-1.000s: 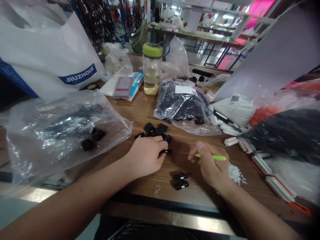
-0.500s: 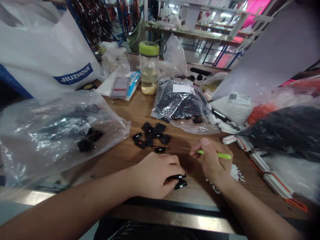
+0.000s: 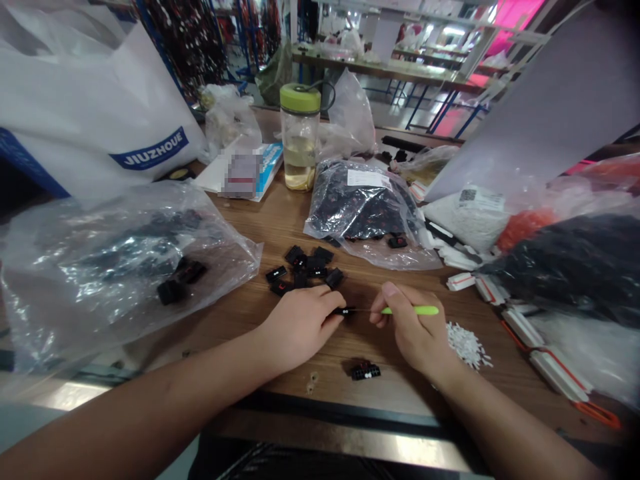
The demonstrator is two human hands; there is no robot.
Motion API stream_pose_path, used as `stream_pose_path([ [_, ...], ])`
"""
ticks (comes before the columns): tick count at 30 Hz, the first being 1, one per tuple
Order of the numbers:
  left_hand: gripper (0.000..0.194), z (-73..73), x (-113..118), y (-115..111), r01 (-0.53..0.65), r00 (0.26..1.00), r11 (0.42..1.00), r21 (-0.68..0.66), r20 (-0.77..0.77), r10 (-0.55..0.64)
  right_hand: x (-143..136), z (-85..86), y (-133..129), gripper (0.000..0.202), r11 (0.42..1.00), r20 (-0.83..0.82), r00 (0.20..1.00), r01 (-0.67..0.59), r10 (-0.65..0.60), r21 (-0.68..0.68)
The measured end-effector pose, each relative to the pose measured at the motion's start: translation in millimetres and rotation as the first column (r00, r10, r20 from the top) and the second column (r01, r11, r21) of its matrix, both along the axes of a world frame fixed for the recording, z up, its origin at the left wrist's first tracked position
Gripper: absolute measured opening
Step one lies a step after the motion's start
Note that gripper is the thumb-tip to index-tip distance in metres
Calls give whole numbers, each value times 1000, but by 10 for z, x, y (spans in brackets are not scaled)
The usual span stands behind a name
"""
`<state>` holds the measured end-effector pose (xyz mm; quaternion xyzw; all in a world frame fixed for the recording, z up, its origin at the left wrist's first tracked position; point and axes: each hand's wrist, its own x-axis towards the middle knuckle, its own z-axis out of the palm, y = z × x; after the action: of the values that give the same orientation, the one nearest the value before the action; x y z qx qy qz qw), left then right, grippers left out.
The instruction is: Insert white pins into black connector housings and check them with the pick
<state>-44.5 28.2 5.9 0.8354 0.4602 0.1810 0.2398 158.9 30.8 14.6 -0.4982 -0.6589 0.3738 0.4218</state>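
Observation:
My left hand is closed around a small black connector housing with white dots on its face; the fingers hide most of it. In my right hand is a thin needle tool with a bright green handle. Its metal tip points left and meets or nearly meets the held housing; contact cannot be made out. Another black connector housing, with white pieces in it, lies near the front of the table. Beyond my left hand is a heap of similar housings. Small white plugs lie beside my right wrist.
A clear bag of black parts lies ahead, with a green-lidded bottle behind it. To the left are another plastic bag and a large white bag. White and orange strips and more bags line the right side.
My left hand has moved away from the table's front edge, leaving a housing there, and now grips one near the heap. My right hand has shifted slightly left with the needle tool.

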Motion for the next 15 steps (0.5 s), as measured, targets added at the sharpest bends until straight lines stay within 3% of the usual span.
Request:
stream_pose_path([
  [15, 6, 30, 8, 2, 1, 1000, 1000, -28, 3, -1, 8, -30, -35, 44, 999, 16, 999, -41, 41, 20],
])
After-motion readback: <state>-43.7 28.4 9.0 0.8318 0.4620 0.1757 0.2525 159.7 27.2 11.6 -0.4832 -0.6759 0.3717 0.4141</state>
